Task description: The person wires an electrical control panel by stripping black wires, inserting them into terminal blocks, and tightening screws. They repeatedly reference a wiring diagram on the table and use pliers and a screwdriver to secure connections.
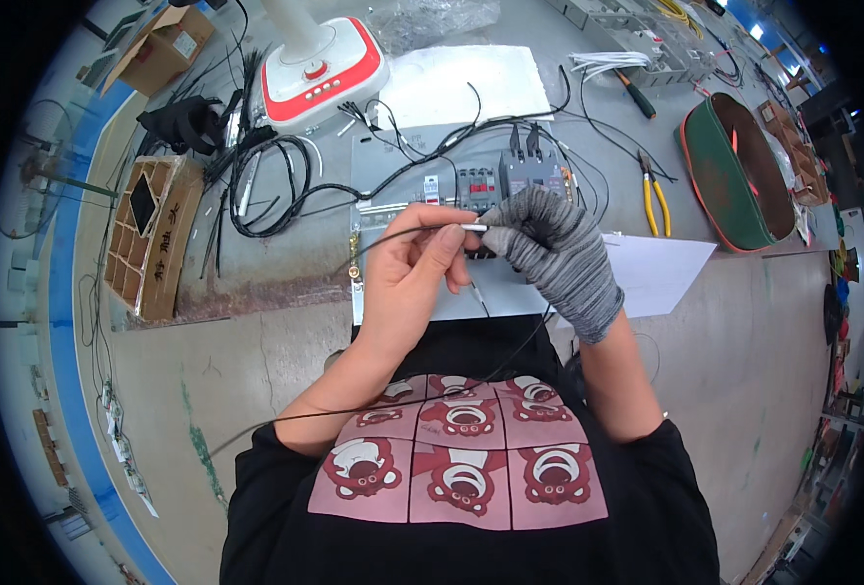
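Black wire [417, 230] and its white sleeve [474, 227] are pinched by the left hand [410, 268] and gloved right hand [556, 252], and that cardboard box [184, 210] way left of them has handwriting [166, 241].

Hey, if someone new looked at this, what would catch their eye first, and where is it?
Probably the centre: the bare left hand pinching a black wire, with the grey-gloved right hand at its white end. Next, perhaps the pink bear panels at lower middle. Bright colours also stand out: a red-and-white appliance base at upper left and yellow-handled pliers right of centre.
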`<state>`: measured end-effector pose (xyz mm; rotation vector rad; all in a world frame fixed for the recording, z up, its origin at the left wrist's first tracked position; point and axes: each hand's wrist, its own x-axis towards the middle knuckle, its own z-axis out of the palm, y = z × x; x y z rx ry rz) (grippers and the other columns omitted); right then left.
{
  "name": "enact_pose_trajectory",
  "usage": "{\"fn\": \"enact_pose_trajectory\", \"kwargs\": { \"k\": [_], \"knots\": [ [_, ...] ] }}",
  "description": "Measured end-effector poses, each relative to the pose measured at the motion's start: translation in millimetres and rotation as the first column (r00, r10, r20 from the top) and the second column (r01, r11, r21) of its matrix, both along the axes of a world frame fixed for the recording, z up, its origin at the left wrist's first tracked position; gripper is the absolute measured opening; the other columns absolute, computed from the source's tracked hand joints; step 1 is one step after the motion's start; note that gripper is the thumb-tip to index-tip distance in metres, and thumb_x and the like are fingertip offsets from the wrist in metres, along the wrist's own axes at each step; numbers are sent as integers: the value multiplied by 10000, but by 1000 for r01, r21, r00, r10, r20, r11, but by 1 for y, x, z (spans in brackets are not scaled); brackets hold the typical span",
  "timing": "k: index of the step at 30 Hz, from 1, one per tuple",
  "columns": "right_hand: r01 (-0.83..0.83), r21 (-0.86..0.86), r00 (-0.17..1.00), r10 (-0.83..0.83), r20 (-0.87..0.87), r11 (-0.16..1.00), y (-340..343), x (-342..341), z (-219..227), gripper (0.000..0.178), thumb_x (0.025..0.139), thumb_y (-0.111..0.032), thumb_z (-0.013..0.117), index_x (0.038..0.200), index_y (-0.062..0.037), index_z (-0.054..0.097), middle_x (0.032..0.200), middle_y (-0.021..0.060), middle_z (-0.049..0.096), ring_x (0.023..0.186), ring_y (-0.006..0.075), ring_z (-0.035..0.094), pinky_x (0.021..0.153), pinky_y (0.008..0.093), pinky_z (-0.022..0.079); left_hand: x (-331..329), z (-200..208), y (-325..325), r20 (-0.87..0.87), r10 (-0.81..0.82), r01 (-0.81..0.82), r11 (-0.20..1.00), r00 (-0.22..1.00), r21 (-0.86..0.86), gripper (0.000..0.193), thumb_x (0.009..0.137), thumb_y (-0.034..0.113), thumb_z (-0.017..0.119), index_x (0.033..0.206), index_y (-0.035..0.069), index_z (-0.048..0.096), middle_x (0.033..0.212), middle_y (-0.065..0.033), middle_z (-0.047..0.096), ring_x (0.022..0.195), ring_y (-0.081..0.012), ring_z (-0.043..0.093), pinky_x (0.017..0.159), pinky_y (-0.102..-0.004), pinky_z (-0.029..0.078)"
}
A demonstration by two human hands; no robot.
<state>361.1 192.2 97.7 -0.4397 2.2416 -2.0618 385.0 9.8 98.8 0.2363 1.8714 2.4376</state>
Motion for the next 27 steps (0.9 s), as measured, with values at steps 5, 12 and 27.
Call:
{"fn": "enact_pose_trajectory", "kwargs": {
  "k": [5, 12, 27],
  "knots": [
    [56, 81, 996, -61, 59, 995, 2, 19, -3, 144, 866, -111, 711, 946, -6, 654, 824, 29, 674, 736, 66, 592, 683, 226, 496, 7, -4, -6, -92, 188, -191, 981, 978, -31, 154, 989, 124, 535, 1043, -7, 595, 785, -86, 631, 563, -100, 519, 528, -225, 414],
    [68, 90, 948, -92, 304, 994, 41, 23, -3, 172, 881, -84, 687, 1013, 10, 630, 835, 29, 669, 679, 72, 589, 601, 227, 494, 7, -16, -30, -127, 297, -301, 954, 946, -10, 183, 998, 160, 535, 1053, -7, 587, 800, -100, 641, 602, -110, 546, 574, -232, 432],
    [-125, 876, 911, 404, -84, 465, 3, -125, 56, 95, 860, -39, 630, 953, -33, 647, 880, 70, 650, 834, 193, 626, 785, 309, 505, 33, -65, -46, -465, -125, -202, 781, 876, -591, 288, 790, -116, 631, 1052, -2, 663, 994, -146, 669, 905, -262, 662, 765, -313, 523]
  ]
}}
